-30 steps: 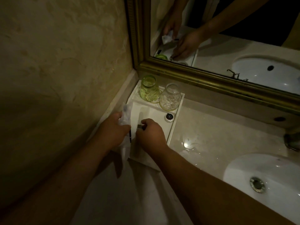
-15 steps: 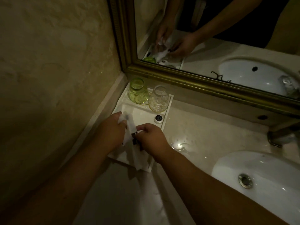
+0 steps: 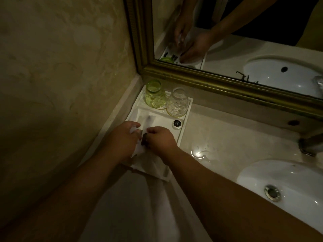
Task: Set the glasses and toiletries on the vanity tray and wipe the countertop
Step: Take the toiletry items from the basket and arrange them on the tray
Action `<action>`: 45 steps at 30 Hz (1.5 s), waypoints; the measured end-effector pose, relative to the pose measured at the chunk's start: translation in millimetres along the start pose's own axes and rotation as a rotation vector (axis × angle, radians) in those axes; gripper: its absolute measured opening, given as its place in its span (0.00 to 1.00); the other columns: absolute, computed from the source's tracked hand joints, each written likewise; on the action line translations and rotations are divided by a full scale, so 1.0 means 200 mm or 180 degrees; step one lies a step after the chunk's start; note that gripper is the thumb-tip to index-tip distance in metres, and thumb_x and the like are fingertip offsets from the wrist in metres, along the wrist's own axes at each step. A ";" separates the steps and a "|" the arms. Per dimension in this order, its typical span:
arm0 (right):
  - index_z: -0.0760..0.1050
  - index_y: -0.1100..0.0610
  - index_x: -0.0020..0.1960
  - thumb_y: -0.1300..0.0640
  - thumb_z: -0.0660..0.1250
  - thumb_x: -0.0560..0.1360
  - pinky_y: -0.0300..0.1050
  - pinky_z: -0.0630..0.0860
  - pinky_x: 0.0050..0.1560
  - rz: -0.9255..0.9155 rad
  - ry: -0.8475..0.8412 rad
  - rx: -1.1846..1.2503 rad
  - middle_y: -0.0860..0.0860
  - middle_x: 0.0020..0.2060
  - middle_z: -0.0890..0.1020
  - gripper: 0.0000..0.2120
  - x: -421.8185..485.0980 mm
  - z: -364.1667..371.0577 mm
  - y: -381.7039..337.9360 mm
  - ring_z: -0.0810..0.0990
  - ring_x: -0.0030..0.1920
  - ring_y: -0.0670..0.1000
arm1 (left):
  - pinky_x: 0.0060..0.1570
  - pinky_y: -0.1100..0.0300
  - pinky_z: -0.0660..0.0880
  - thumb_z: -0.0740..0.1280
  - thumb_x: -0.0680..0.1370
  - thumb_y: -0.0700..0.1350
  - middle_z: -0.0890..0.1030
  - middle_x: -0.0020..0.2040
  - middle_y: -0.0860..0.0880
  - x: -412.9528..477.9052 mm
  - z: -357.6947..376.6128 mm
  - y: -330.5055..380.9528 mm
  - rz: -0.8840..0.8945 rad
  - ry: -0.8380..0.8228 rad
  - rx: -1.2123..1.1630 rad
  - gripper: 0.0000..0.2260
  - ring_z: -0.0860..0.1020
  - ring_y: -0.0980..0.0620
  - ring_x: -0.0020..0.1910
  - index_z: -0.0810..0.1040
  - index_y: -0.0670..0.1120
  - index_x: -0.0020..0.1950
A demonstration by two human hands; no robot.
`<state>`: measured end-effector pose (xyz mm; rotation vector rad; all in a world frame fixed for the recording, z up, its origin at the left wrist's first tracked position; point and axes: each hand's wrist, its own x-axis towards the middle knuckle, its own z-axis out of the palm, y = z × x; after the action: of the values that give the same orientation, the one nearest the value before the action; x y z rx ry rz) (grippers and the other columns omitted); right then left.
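A white vanity tray (image 3: 185, 119) sits in the corner of the marble countertop (image 3: 227, 137). A green glass (image 3: 154, 95) and a clear glass (image 3: 177, 103) stand upside down at its far end. A small round white jar with a dark lid (image 3: 176, 123) rests near the tray's right rim. My left hand (image 3: 122, 138) and my right hand (image 3: 160, 138) meet over the tray's middle, both gripping white toiletry packets (image 3: 139, 149) with dark ends. A blurred packet (image 3: 150, 120) lies just beyond my fingers.
A gold-framed mirror (image 3: 218, 84) runs along the back and reflects my hands. The white sink basin (image 3: 288, 180) with its drain lies to the right, the faucet (image 3: 311, 142) behind it. The wall (image 3: 61, 84) closes the left side.
My view has shifted a little. Both hands stay over the tray's middle and have drawn closer together around the white packets; the left hand's packet now sits lower.
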<state>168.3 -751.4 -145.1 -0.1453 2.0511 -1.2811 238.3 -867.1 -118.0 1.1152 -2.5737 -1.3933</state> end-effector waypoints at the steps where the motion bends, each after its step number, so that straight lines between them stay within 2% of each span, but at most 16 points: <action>1: 0.85 0.56 0.47 0.65 0.68 0.73 0.61 0.81 0.56 0.0011 -0.0123 0.0083 0.62 0.48 0.86 0.09 0.01 0.02 -0.02 0.85 0.51 0.63 | 0.50 0.49 0.79 0.65 0.81 0.46 0.76 0.56 0.52 0.01 0.00 -0.01 0.0001 -0.0004 0.0043 0.11 0.78 0.48 0.52 0.79 0.54 0.62; 3: 0.83 0.58 0.58 0.63 0.66 0.75 0.56 0.82 0.57 -0.0036 -0.0132 0.0014 0.59 0.53 0.86 0.13 0.03 0.02 -0.04 0.85 0.54 0.60 | 0.44 0.57 0.74 0.65 0.81 0.46 0.75 0.57 0.53 0.01 0.00 -0.02 0.0017 0.0019 0.0038 0.11 0.76 0.51 0.50 0.79 0.56 0.62; 5: 0.80 0.56 0.62 0.63 0.65 0.73 0.44 0.83 0.44 -0.0094 0.0279 0.0011 0.53 0.47 0.86 0.18 0.01 -0.03 -0.04 0.86 0.45 0.50 | 0.38 0.62 0.69 0.64 0.81 0.47 0.75 0.55 0.56 0.01 0.01 -0.02 0.0051 0.0059 0.0007 0.12 0.75 0.57 0.44 0.78 0.62 0.60; 7: 0.80 0.55 0.60 0.61 0.66 0.73 0.41 0.79 0.31 -0.0073 0.0334 0.0281 0.49 0.38 0.84 0.16 -0.06 -0.08 -0.03 0.82 0.32 0.44 | 0.36 0.62 0.70 0.63 0.80 0.48 0.76 0.53 0.56 0.02 0.02 0.00 0.0062 -0.0016 0.0006 0.15 0.75 0.60 0.42 0.76 0.66 0.61; 9: 0.80 0.56 0.57 0.59 0.68 0.74 0.43 0.78 0.29 0.0001 -0.0041 0.0449 0.52 0.38 0.84 0.12 -0.13 -0.12 0.01 0.81 0.31 0.47 | 0.43 0.59 0.74 0.62 0.78 0.49 0.75 0.59 0.53 0.02 0.05 0.04 -0.0045 -0.0225 -0.0107 0.20 0.77 0.55 0.47 0.74 0.66 0.67; 11: 0.79 0.55 0.56 0.62 0.68 0.74 0.46 0.80 0.34 -0.0041 -0.0091 0.0279 0.55 0.39 0.84 0.11 -0.18 -0.16 0.05 0.82 0.34 0.52 | 0.50 0.53 0.77 0.64 0.76 0.48 0.74 0.62 0.50 0.03 0.09 0.08 -0.0148 -0.0352 -0.0204 0.24 0.78 0.48 0.52 0.70 0.65 0.72; 13: 0.78 0.55 0.57 0.65 0.68 0.74 0.49 0.80 0.40 -0.0015 0.0167 0.0161 0.57 0.40 0.84 0.14 -0.20 -0.20 0.10 0.83 0.36 0.54 | 0.43 0.57 0.77 0.69 0.76 0.45 0.74 0.61 0.49 0.03 0.14 0.10 0.0016 -0.0284 -0.0096 0.26 0.79 0.49 0.49 0.69 0.61 0.72; 16: 0.76 0.53 0.57 0.64 0.67 0.73 0.39 0.75 0.31 -0.0061 0.0420 0.0168 0.51 0.35 0.81 0.13 -0.22 -0.27 0.18 0.80 0.30 0.47 | 0.45 0.54 0.78 0.75 0.75 0.46 0.80 0.56 0.47 0.04 0.22 0.14 0.0107 -0.0175 -0.0124 0.19 0.81 0.46 0.49 0.75 0.50 0.64; 18: 0.75 0.52 0.59 0.60 0.68 0.73 0.38 0.76 0.31 -0.0127 0.0532 0.0172 0.49 0.39 0.82 0.15 -0.20 -0.30 0.20 0.81 0.33 0.46 | 0.49 0.47 0.81 0.75 0.76 0.48 0.84 0.52 0.46 0.06 0.27 0.16 -0.0026 -0.0389 -0.0365 0.13 0.83 0.45 0.48 0.79 0.48 0.58; 23: 0.71 0.51 0.62 0.61 0.70 0.74 0.57 0.84 0.44 -0.0091 0.0519 0.0248 0.52 0.39 0.84 0.18 -0.16 -0.33 0.22 0.85 0.38 0.53 | 0.47 0.49 0.82 0.75 0.76 0.47 0.83 0.50 0.48 0.08 0.35 0.15 0.0063 -0.0468 -0.0371 0.10 0.83 0.47 0.46 0.82 0.55 0.56; 28: 0.67 0.50 0.59 0.55 0.68 0.75 0.47 0.76 0.34 -0.0601 0.0756 -0.1168 0.48 0.37 0.79 0.15 -0.13 -0.28 0.23 0.81 0.39 0.54 | 0.38 0.58 0.75 0.79 0.71 0.45 0.79 0.43 0.58 0.11 0.41 0.16 0.0239 -0.0028 0.0023 0.19 0.80 0.56 0.41 0.73 0.56 0.53; 30: 0.68 0.50 0.56 0.52 0.66 0.76 0.50 0.77 0.37 -0.0771 0.0873 -0.1671 0.49 0.40 0.80 0.11 -0.13 -0.28 0.24 0.81 0.41 0.56 | 0.35 0.63 0.70 0.79 0.70 0.46 0.78 0.44 0.59 0.10 0.43 0.16 0.0347 -0.0035 0.0127 0.18 0.78 0.60 0.41 0.72 0.57 0.50; 34: 0.71 0.53 0.60 0.52 0.67 0.74 0.53 0.77 0.47 -0.1332 0.1002 -0.2494 0.54 0.51 0.78 0.16 -0.14 -0.30 0.28 0.76 0.49 0.56 | 0.37 0.59 0.71 0.77 0.72 0.50 0.75 0.53 0.53 0.04 0.45 0.12 0.0804 0.0011 0.0543 0.18 0.78 0.52 0.45 0.74 0.58 0.57; 38: 0.77 0.53 0.59 0.49 0.66 0.75 0.51 0.71 0.50 -0.1740 0.0927 -0.3073 0.52 0.52 0.77 0.14 -0.15 -0.32 0.34 0.74 0.52 0.56 | 0.45 0.54 0.75 0.72 0.75 0.49 0.76 0.56 0.48 0.00 0.43 0.08 0.0950 -0.0180 0.1133 0.13 0.79 0.49 0.48 0.80 0.54 0.60; 41: 0.79 0.52 0.57 0.47 0.62 0.78 0.51 0.70 0.51 -0.1671 0.0822 -0.3128 0.51 0.52 0.78 0.14 -0.16 -0.32 0.36 0.74 0.53 0.56 | 0.57 0.49 0.76 0.69 0.78 0.48 0.78 0.60 0.44 -0.02 0.42 0.06 0.1009 -0.0345 0.1345 0.14 0.79 0.45 0.54 0.81 0.50 0.63; 45: 0.76 0.52 0.63 0.45 0.60 0.78 0.53 0.72 0.54 -0.1690 0.0789 -0.2868 0.53 0.56 0.79 0.18 -0.22 -0.34 0.35 0.75 0.57 0.57 | 0.62 0.48 0.73 0.70 0.78 0.48 0.78 0.62 0.43 -0.05 0.40 0.08 0.1071 -0.0223 0.1353 0.17 0.78 0.44 0.60 0.80 0.48 0.66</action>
<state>177.1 -646.0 -162.3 -1.0329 2.7877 -0.5474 211.1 -796.9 -152.2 0.6126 -3.0129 -0.8534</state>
